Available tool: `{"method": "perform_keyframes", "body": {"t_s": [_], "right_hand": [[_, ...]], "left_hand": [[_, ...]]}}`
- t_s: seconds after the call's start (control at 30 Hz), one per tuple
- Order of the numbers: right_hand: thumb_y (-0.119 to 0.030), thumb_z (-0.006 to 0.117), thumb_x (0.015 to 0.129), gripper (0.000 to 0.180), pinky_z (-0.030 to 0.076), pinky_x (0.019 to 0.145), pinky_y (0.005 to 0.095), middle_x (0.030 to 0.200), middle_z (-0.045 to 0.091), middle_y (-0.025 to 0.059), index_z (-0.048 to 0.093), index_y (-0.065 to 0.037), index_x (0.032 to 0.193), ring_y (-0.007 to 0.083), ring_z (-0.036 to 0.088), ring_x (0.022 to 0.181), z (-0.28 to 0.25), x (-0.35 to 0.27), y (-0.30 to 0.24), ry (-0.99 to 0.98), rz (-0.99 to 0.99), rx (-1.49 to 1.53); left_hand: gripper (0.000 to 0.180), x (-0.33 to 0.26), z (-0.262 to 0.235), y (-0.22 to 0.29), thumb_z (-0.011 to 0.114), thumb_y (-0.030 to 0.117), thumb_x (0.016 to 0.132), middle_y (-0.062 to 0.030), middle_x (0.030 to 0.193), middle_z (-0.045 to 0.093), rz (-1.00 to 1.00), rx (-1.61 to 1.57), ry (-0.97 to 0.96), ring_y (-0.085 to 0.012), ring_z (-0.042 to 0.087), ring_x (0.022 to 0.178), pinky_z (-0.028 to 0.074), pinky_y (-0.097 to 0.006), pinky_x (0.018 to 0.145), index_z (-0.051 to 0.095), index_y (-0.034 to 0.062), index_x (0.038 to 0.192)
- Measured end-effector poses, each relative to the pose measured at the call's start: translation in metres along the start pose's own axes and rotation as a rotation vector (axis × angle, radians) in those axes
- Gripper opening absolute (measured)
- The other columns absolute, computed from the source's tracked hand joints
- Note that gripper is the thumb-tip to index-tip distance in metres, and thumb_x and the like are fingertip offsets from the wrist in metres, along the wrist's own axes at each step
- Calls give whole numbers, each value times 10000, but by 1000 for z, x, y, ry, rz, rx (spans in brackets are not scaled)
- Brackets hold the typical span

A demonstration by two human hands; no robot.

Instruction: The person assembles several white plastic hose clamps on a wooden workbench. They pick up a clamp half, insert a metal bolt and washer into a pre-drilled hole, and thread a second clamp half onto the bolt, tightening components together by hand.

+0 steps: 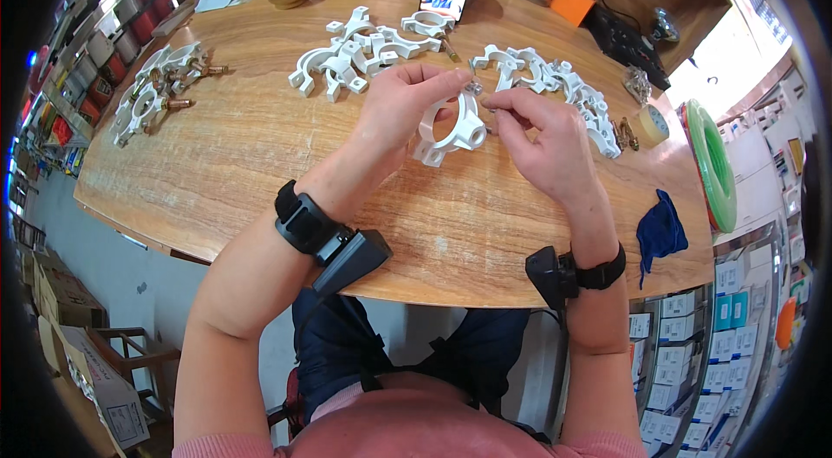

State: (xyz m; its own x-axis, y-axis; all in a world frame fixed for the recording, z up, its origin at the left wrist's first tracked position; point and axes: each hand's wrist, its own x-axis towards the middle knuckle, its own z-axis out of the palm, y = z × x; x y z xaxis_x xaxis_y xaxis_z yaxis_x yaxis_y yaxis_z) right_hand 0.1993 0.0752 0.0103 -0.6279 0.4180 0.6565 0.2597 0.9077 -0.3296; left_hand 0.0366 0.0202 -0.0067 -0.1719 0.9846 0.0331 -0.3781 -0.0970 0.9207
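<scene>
Both your hands meet above the table (pixel 260 155); your left hand (pixel 403 107) grasps the white plastic clamp (pixel 451 133) by its ring; your right hand (pixel 542 142) pinches a small screw (pixel 475 87); likely light, stiff, slippery.

The clamp (pixel 451 133) I held was white, the surface (pixel 243 155) light brown with wood grain, the cloth (pixel 660 233) dark blue, the wrist straps (pixel 299 220) black.

Hardware shop: stocked shelves (pixel 702 354), hose coil (pixel 715 165)
</scene>
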Motion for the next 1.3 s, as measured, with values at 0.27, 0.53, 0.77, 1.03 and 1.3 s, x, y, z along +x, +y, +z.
{"method": "perform_keyframes", "body": {"t_s": [0.27, 0.53, 0.77, 1.03, 1.3], "right_hand": [[-65, 521, 728, 216, 413, 465, 297, 596, 559, 84, 598, -96, 927, 210, 534, 494, 1, -1, 0, -3, 52, -24], [-52, 507, 747, 189, 430, 490, 297, 633, 579, 94, 602, -88, 907, 216, 561, 537, 1, 2, -10, 5, 77, 46], [-50, 503, 751, 169, 433, 496, 292, 639, 584, 93, 601, -74, 886, 219, 565, 540, 2, 1, -5, 17, 59, 9], [-137, 593, 723, 157, 432, 495, 273, 618, 571, 79, 594, -64, 861, 172, 548, 510, 0, 0, -19, -88, 111, 97], [-256, 623, 734, 234, 424, 498, 282, 601, 546, 92, 573, -44, 819, 184, 547, 530, 10, -1, -23, -167, 238, 262]], "left_hand": [[169, 1, -1, 0, 607, 175, 779, -18, 703, 571, 39, 36, 17, -59, 506, 585, 407, -186, 532, 562, 20, 830], [162, 1, -2, 0, 607, 169, 778, -18, 700, 571, 53, 30, 29, -58, 501, 579, 401, -179, 523, 560, 20, 822], [162, 1, -1, 1, 596, 173, 785, -18, 690, 566, 61, 63, 54, -60, 501, 579, 401, -184, 526, 558, 20, 823], [236, 5, -5, -4, 639, 209, 759, -23, 716, 559, 118, -208, 91, -65, 507, 574, 410, -186, 498, 555, 14, 862], [202, 6, -2, -12, 584, 207, 804, -13, 757, 559, 153, -241, 32, -60, 521, 624, 413, -184, 522, 534, 36, 900]]}}
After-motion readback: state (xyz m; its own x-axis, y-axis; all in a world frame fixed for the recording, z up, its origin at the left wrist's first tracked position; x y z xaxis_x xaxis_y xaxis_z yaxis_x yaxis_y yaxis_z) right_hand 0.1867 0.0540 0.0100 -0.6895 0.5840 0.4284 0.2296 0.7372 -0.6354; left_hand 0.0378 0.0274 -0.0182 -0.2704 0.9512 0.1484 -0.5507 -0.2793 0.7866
